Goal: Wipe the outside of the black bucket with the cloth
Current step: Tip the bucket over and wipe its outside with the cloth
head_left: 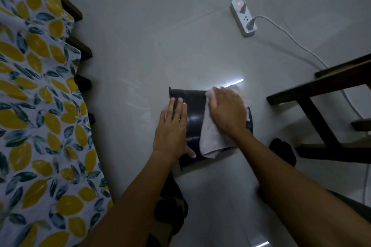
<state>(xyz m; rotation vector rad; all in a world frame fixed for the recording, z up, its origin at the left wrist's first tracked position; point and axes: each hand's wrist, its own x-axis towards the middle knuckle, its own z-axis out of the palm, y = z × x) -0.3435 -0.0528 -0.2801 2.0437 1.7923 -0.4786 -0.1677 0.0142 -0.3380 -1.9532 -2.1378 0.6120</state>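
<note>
Right now I see my left hand [172, 130] lying flat on the black bucket [195, 114], fingers straight and together, thumb spread toward the cloth [210, 138]; it grips nothing. The bucket lies on its side on the pale floor [140, 46], under both palms. My right hand [227, 109] presses the cloth onto the bucket's wall, fingers extended and slightly curled over the fabric, which hangs below the wrist. Dim light blurs the bucket's far edge, possibly its rim.
</note>
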